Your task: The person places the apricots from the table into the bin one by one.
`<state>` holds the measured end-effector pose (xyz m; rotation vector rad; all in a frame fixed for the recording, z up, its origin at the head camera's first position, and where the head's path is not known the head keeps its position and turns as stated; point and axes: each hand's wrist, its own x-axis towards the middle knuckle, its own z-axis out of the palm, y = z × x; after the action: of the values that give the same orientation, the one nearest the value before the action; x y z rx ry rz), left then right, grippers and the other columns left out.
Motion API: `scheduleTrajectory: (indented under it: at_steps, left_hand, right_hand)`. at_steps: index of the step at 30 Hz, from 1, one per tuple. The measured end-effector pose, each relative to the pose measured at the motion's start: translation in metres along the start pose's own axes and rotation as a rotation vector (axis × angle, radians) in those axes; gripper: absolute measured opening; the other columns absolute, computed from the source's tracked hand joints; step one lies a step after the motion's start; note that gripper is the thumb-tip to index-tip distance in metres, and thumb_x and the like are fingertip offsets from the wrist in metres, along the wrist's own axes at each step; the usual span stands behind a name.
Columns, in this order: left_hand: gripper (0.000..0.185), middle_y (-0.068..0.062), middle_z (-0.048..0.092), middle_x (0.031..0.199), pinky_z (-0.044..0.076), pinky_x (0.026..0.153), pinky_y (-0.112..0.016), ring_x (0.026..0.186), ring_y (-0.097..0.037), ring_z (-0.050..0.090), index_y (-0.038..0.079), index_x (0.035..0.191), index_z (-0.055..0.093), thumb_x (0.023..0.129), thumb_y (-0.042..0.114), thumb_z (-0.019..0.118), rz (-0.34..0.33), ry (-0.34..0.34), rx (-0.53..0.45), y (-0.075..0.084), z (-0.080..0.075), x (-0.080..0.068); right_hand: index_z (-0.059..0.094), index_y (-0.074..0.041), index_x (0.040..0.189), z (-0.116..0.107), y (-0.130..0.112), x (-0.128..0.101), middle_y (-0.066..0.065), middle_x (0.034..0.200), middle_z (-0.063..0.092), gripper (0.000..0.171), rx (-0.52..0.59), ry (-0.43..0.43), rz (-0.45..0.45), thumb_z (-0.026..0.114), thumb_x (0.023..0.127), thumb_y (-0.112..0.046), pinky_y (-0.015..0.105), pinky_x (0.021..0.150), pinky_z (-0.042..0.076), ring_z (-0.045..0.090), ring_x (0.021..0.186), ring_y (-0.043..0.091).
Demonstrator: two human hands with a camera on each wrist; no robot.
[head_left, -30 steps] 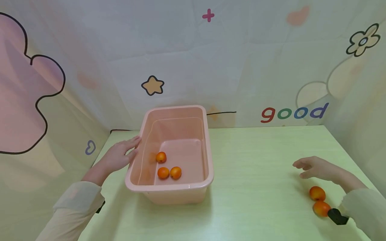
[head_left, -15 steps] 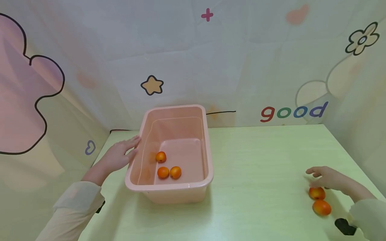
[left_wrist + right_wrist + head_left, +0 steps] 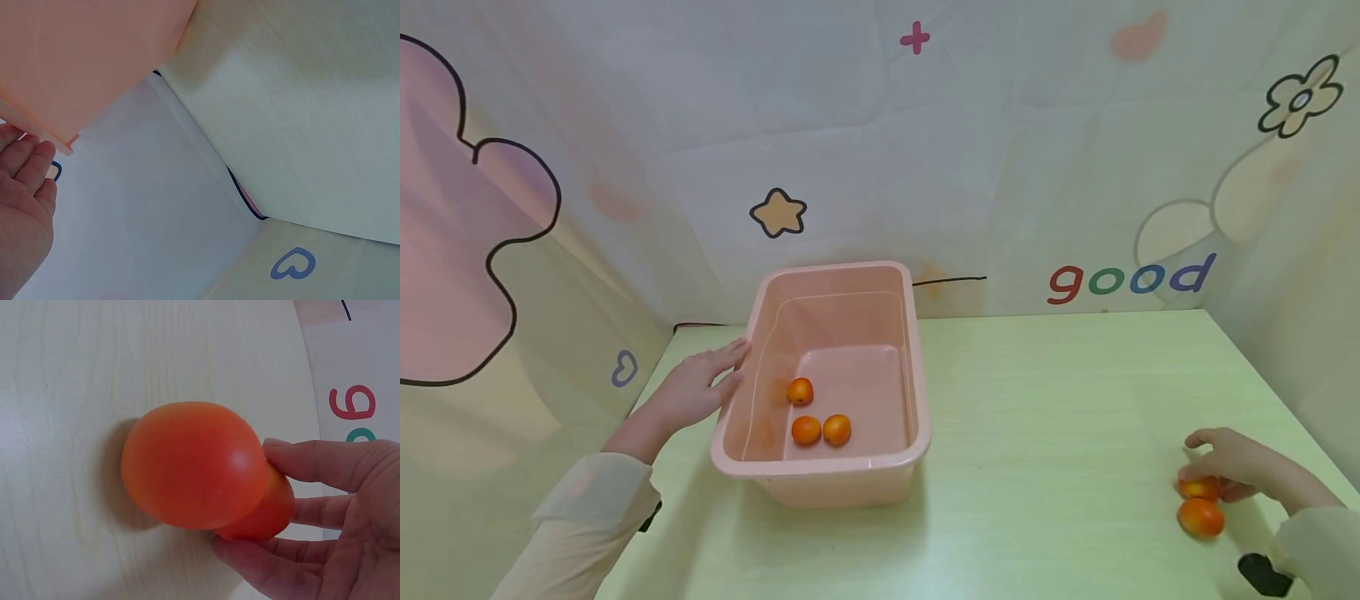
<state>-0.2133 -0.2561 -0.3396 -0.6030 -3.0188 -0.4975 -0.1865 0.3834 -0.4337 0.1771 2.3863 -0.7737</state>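
A pink plastic tub [image 3: 827, 467] stands on the table with three orange-red tomatoes [image 3: 837, 430] lying on its floor. My left hand [image 3: 692, 385] rests against the tub's left rim, fingers extended; in the left wrist view its fingertips [image 3: 44, 150] lie at the rim's edge. At the right, my right hand [image 3: 1243, 467] pinches a tomato [image 3: 1201, 488] between thumb and fingers. Another tomato [image 3: 1201, 518] lies on the table just in front of it. The right wrist view has this front tomato [image 3: 194, 465] overlapping the pinched tomato [image 3: 265, 515].
The pale green table [image 3: 1037, 417] stretches between the tub and my right hand. A printed cloth [image 3: 1000, 167] hangs behind and along both sides, with the word "good" low on the back. A black piece [image 3: 1264, 575] sits at my right cuff.
My right hand has come nearer and rightward, down onto the farther tomato, and its fingers have closed round it. That tomato has shifted slightly right. The left hand and tub stay put.
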Motion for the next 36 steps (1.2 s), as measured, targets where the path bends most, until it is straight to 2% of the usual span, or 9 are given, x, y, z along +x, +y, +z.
scheduleTrajectory:
  at_steps: [6,11,17,28,36]
  left_hand:
    - [0.045,-0.017,0.034,0.139,0.027,0.1,-0.056,0.122,-0.043,0.035,0.002,0.133,0.036,0.091,0.017,0.043,0.002,0.003,0.005,-0.001,0.001,0.001]
    - [0.046,-0.016,0.033,0.14,0.027,0.099,-0.057,0.122,-0.043,0.035,0.003,0.134,0.035,0.091,0.018,0.043,-0.012,-0.005,-0.005,0.001,0.001,0.0]
    - [0.046,-0.016,0.033,0.14,0.027,0.099,-0.057,0.122,-0.043,0.034,0.003,0.134,0.035,0.092,0.018,0.043,-0.015,-0.01,-0.011,0.002,-0.001,0.0]
    - [0.046,-0.016,0.033,0.14,0.027,0.099,-0.057,0.122,-0.043,0.035,0.004,0.134,0.035,0.092,0.019,0.044,-0.013,-0.008,-0.012,0.002,-0.001,-0.001]
    - [0.046,-0.015,0.032,0.141,0.027,0.099,-0.057,0.123,-0.042,0.034,0.004,0.135,0.034,0.092,0.019,0.043,-0.017,-0.012,-0.015,-0.001,0.001,0.001]
  right_hand:
    - [0.034,0.019,0.114,0.0,0.0,-0.002,0.011,0.083,0.053,0.068,0.019,0.036,-0.026,0.065,0.078,-0.029,0.029,0.061,0.052,0.05,0.063,0.014]
    - [0.042,0.019,0.108,-0.007,-0.003,-0.002,0.008,0.083,0.057,0.059,0.022,0.08,-0.092,0.064,0.079,-0.028,0.03,0.063,0.053,0.053,0.068,0.014]
    - [0.056,0.011,0.099,-0.015,-0.016,-0.004,0.003,0.083,0.061,0.045,0.023,0.092,-0.169,0.062,0.081,-0.029,0.03,0.067,0.053,0.055,0.072,0.015]
    - [0.051,0.013,0.108,-0.022,-0.042,-0.005,0.009,0.092,0.062,0.047,0.019,0.096,-0.263,0.06,0.083,-0.025,0.031,0.07,0.053,0.057,0.076,0.016]
    - [0.05,0.011,0.113,-0.029,-0.074,-0.007,0.011,0.097,0.061,0.045,0.003,0.092,-0.34,0.059,0.083,-0.021,0.032,0.073,0.052,0.058,0.08,0.017]
